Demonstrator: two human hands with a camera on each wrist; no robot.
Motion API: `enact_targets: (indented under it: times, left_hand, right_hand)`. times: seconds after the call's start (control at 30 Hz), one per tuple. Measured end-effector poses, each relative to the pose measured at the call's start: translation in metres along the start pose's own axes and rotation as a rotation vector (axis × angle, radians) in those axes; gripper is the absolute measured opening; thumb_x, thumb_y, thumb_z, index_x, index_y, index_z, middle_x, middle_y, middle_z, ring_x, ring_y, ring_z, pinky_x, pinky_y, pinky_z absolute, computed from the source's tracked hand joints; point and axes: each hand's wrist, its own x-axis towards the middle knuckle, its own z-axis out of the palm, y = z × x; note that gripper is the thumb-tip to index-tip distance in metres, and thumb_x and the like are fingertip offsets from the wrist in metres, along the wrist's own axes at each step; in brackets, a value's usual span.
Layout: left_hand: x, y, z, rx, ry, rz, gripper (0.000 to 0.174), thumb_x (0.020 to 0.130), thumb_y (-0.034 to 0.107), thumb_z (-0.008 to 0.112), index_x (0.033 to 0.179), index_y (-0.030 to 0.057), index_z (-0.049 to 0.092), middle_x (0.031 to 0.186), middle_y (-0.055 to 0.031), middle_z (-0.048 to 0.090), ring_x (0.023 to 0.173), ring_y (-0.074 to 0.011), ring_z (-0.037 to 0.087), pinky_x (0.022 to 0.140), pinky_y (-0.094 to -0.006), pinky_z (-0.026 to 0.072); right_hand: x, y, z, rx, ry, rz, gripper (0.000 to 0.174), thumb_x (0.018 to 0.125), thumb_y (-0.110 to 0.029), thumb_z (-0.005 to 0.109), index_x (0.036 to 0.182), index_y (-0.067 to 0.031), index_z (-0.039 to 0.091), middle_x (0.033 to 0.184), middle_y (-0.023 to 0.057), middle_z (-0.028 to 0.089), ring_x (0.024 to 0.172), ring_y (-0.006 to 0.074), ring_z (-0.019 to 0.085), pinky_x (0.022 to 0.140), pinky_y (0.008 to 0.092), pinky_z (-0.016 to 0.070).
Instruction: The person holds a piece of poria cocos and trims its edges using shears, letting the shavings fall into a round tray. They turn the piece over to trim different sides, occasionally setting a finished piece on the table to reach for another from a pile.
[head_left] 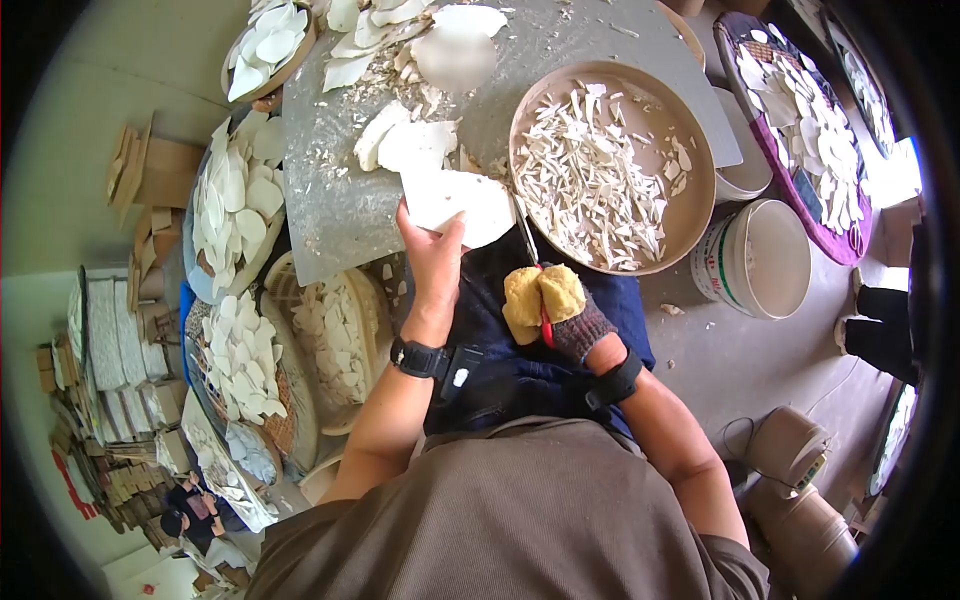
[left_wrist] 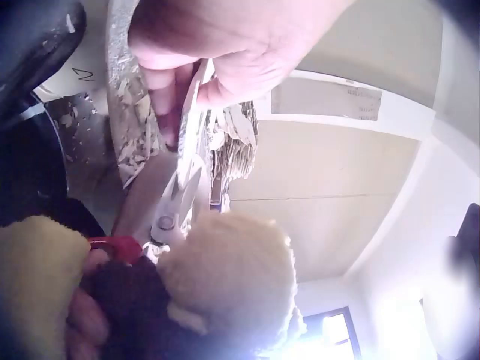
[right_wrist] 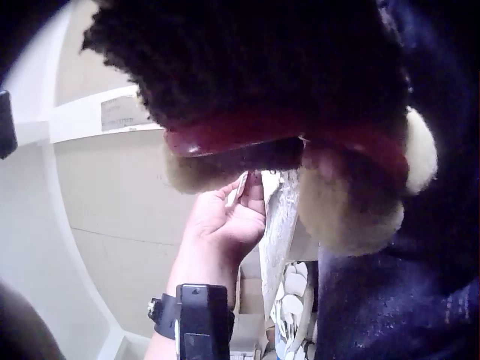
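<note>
White piece (head_left: pixel 460 205), pinched by the left hand (head_left: pixel 432 265), needs level support; the gloved right hand (head_left: pixel 560 305) grips scissors (head_left: pixel 527 238) at its edge.

Flat white piece (head_left: pixel 458 203) with irregular edges, pinched at its near side by the left hand (head_left: pixel 432 265) above the counter (head_left: pixel 330 200) edge; red-handled scissors (head_left: pixel 527 238), gripped in the gloved right hand (head_left: pixel 560 308), blades meeting the piece's right edge.

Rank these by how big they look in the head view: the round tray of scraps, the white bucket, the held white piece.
1. round tray of scraps
2. white bucket
3. white piece in the left hand
The last two look close.
</note>
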Motion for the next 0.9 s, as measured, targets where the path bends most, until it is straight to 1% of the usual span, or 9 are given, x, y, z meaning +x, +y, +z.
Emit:
enact_targets:
  times: [0.17,0.27,0.33,0.43,0.5,0.57,0.63,0.83,0.9]
  left_hand:
    - [0.003,0.008,-0.003,-0.083,-0.129,-0.05,0.078,0.078,-0.005,0.058,0.139,0.005,0.01,0.122,-0.0158,0.043,0.102,-0.0197,0.055,0.076,-0.0287,0.053]
    - [0.001,-0.01,-0.001,-0.079,-0.01,-0.016,0.08,0.078,-0.005,0.059,0.14,0.0045,0.008,0.124,-0.0166,0.042,0.106,-0.0198,0.052,0.085,-0.03,0.0482]
    - [0.003,-0.023,0.0,0.076,0.019,0.091,0.081,0.08,-0.002,0.059,0.14,0.0099,0.007,0.124,-0.0148,0.044,0.103,-0.0184,0.054,0.074,-0.0292,0.0524]
    - [0.006,-0.026,0.002,0.119,-0.002,0.161,0.08,0.08,-0.001,0.059,0.14,0.0125,0.008,0.124,-0.0138,0.044,0.103,-0.0181,0.055,0.069,-0.0289,0.0543]
    - [0.01,-0.02,0.003,0.084,-0.051,0.174,0.08,0.08,-0.002,0.059,0.14,0.0122,0.009,0.124,-0.0137,0.044,0.104,-0.0183,0.054,0.072,-0.029,0.0538]
    - [0.012,-0.011,0.003,0.05,-0.108,0.176,0.079,0.08,-0.003,0.059,0.14,0.0117,0.01,0.124,-0.0136,0.044,0.104,-0.0185,0.054,0.075,-0.029,0.0529]
    - [0.013,-0.004,0.004,0.032,-0.137,0.185,0.078,0.079,-0.004,0.059,0.14,0.0112,0.011,0.124,-0.0132,0.044,0.104,-0.0184,0.053,0.079,-0.0291,0.0515]
    - [0.002,-0.003,0.017,-0.01,-0.089,0.179,0.077,0.079,-0.006,0.058,0.139,0.0103,0.013,0.123,-0.0129,0.045,0.105,-0.0185,0.053,0.084,-0.0299,0.0498]
    - [0.0,-0.005,0.019,-0.019,-0.109,0.171,0.076,0.079,-0.007,0.057,0.139,0.0103,0.014,0.122,-0.0132,0.045,0.105,-0.0187,0.053,0.084,-0.0303,0.0499]
  right_hand:
    - [0.004,0.002,-0.002,0.085,0.019,-0.032,0.014,0.069,-0.012,0.061,0.082,-0.0049,0.06,0.08,0.0138,0.062,0.075,0.0335,0.058,0.065,0.0407,0.0471]
    - [0.009,-0.005,-0.011,0.01,-0.032,-0.032,0.014,0.071,-0.006,0.061,0.084,-0.0018,0.061,0.08,0.0153,0.063,0.075,0.0341,0.059,0.065,0.0401,0.0465]
    - [0.006,-0.008,-0.009,-0.027,-0.041,0.008,0.013,0.07,-0.006,0.061,0.082,-0.0012,0.061,0.079,0.0156,0.062,0.075,0.0344,0.059,0.065,0.0403,0.0467]
    - [0.0,0.002,0.007,0.011,0.017,0.061,0.014,0.07,-0.008,0.062,0.083,-0.0013,0.061,0.079,0.0153,0.063,0.075,0.0338,0.059,0.066,0.0399,0.0467]
    - [0.002,-0.001,0.008,0.386,-0.016,0.225,0.014,0.071,-0.007,0.061,0.084,-0.0019,0.062,0.08,0.014,0.064,0.077,0.0326,0.06,0.067,0.0393,0.0467]
    - [0.004,-0.004,0.004,0.4,-0.015,0.182,0.016,0.071,-0.008,0.061,0.086,-0.0035,0.062,0.081,0.0127,0.063,0.077,0.0323,0.06,0.067,0.0397,0.047]
    - [0.008,-0.006,-0.007,0.052,0.024,-0.066,0.021,0.07,-0.011,0.06,0.09,-0.0059,0.062,0.08,0.0115,0.062,0.076,0.0329,0.058,0.066,0.0413,0.0475]
    - [0.003,0.003,0.006,0.028,0.091,-0.04,0.021,0.07,-0.012,0.059,0.091,-0.0063,0.062,0.085,0.0122,0.062,0.078,0.0328,0.058,0.067,0.0413,0.0472]
    - [-0.003,0.015,0.021,0.31,0.07,0.132,0.021,0.071,-0.012,0.059,0.09,-0.0061,0.062,0.085,0.0128,0.062,0.078,0.033,0.058,0.067,0.0414,0.0471]
